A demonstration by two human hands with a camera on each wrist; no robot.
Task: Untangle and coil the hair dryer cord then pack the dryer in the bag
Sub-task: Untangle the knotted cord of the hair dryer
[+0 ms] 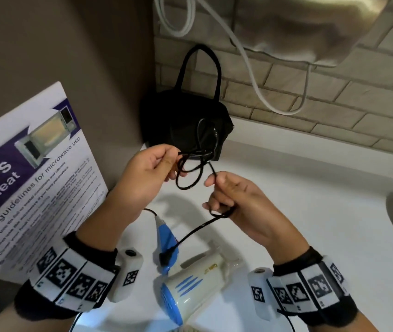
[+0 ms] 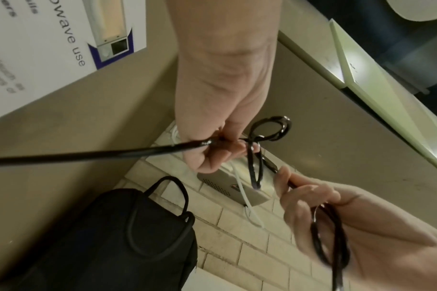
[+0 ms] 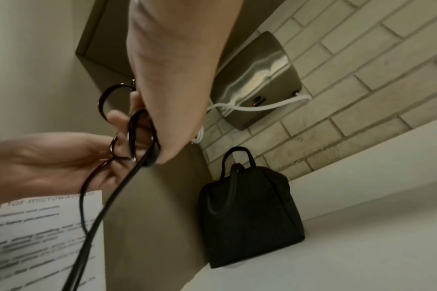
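Cord (image 1: 196,164) is held up off the counter (image 1: 310,188), prob. so the knot's loops hang visible. Left hand (image 1: 142,173): strand pinched btwn thumb & fingertips. Right hand (image 1: 236,200): fingers curled round gathered turns. Dryer (image 1: 190,281) is left lying below; bag (image 1: 185,123) is kept upright behind, apart.

The cord (image 1: 191,168) and bag (image 1: 185,123) are black. The hair dryer (image 1: 195,281) is cream with blue stripes, grille and handle. It lies on a white worktop (image 1: 310,188) below pale brick-pattern tiles (image 1: 334,92).
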